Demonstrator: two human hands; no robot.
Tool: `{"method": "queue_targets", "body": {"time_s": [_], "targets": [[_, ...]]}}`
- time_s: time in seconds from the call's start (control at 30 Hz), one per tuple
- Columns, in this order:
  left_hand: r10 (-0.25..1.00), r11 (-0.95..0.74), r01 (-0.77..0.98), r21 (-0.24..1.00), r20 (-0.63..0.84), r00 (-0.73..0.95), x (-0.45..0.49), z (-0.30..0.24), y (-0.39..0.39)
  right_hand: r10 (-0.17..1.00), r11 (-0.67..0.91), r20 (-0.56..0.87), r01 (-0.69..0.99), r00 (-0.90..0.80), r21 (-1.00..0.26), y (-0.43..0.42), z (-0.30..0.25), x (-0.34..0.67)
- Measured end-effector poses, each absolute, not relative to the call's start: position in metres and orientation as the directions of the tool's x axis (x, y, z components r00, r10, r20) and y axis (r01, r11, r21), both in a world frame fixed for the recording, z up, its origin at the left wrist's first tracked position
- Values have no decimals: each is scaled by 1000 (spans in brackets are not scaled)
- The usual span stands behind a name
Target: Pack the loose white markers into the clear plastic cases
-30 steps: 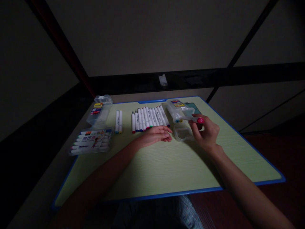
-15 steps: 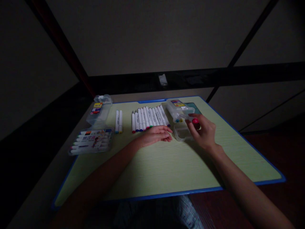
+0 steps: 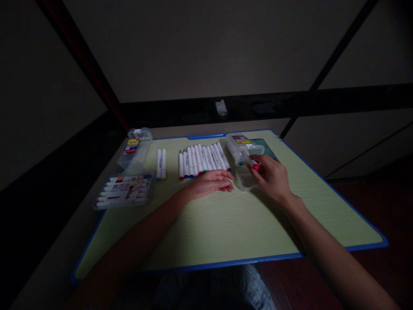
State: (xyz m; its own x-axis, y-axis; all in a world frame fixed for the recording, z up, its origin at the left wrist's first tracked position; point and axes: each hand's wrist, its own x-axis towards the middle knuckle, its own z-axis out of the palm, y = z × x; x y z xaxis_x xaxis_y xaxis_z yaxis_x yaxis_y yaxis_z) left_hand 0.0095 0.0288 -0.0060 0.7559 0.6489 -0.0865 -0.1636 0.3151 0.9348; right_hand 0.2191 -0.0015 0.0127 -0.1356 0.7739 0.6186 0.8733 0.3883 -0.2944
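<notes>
My right hand [image 3: 272, 176] pinches a white marker with a red cap [image 3: 254, 164] by its capped end. The marker's far end reaches into the mouth of a clear plastic case [image 3: 237, 148] lying at the right back, where a couple of blue- and yellow-ended markers show. The case's open lid [image 3: 245, 183] rests on the table under my right hand. My left hand [image 3: 213, 183] lies with loosely stretched fingers and holds nothing, just in front of a row of several white markers [image 3: 200, 159].
Two markers [image 3: 161, 163] lie left of the row. Farther left are an open clear case [image 3: 133, 150] and a closed case of markers [image 3: 124, 191]. A dark green flat item [image 3: 269, 151] lies behind the right case. The table [image 3: 226, 228] has a blue rim; a wall stands behind.
My right hand has moved slightly left and lowered the red-capped marker, so its far end now goes into the right case's mouth. My left hand stays in place.
</notes>
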Motion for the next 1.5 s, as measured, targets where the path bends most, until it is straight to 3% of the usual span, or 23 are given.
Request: {"method": "queue_targets", "body": {"time_s": [1.5], "targets": [[650, 312, -158, 937, -90, 754, 9, -8, 30, 848, 285, 522, 910, -93, -301, 2, 12, 219]]}}
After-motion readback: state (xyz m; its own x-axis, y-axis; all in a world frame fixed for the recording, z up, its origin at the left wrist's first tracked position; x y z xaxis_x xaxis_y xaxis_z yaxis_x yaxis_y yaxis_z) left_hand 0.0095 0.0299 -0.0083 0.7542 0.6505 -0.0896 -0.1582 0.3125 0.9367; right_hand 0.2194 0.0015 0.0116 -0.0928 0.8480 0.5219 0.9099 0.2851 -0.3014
